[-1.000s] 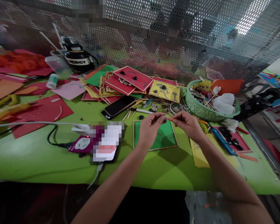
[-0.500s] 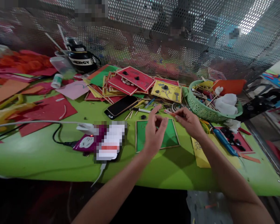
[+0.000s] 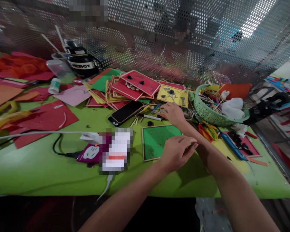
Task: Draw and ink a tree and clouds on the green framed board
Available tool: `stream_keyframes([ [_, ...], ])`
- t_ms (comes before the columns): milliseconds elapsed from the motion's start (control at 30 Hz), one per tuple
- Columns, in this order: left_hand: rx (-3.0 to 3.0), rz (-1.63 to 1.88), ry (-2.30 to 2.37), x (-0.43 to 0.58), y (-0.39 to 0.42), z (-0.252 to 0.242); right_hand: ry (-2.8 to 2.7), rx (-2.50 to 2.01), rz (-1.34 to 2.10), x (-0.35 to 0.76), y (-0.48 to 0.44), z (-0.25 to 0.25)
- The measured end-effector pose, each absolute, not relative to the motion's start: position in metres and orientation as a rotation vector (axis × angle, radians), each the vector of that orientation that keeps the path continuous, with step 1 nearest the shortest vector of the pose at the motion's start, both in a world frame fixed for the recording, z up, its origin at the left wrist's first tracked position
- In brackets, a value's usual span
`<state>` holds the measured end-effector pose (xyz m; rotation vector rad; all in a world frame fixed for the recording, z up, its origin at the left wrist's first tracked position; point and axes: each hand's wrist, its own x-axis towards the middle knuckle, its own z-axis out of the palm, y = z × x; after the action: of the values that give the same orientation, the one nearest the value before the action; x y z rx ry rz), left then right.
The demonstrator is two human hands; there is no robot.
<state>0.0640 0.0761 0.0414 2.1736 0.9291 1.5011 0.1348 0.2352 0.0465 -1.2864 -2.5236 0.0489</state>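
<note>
My left hand [image 3: 177, 152] hovers over the lower right corner of a green card [image 3: 154, 138] framed with thin sticks. Its fingers curve loosely towards the thumb with a gap between, and I see nothing in them. Faint drawn lines show on the card. Beyond it, my right hand [image 3: 174, 113] reaches across to the small pens and sticks in front of a yellow framed card [image 3: 172, 94]. Its fingers are stretched out, with a small orange piece [image 3: 161, 115] just under the fingertips. A white marker [image 3: 152, 117] and a black stone [image 3: 149, 123] lie to their left.
Framed red cards [image 3: 141, 82] are piled at the back beside a black phone [image 3: 125, 112]. A green basket [image 3: 198, 108] of sticks stands right, near a blue tool [image 3: 232, 146]. A purple power strip [image 3: 91, 154] with cables and a lit phone [image 3: 117, 151] lie left.
My right hand has moved left and forward to the pens and sticks, from holding a small orange-and-white piece above the card. My left hand has drawn back towards me and right, uncovering more card.
</note>
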Motion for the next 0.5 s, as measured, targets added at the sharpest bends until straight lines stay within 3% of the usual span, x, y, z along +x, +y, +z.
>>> stream_keyframes([
  [167,2.128,1.473,0.958,0.06,0.073,0.046,-2.692,-1.316,-0.125,0.108,0.25,0.05],
  [500,2.139,1.424,0.951,0.056,0.067,0.049,-2.678,-1.408,-0.102,0.101,0.249,0.052],
])
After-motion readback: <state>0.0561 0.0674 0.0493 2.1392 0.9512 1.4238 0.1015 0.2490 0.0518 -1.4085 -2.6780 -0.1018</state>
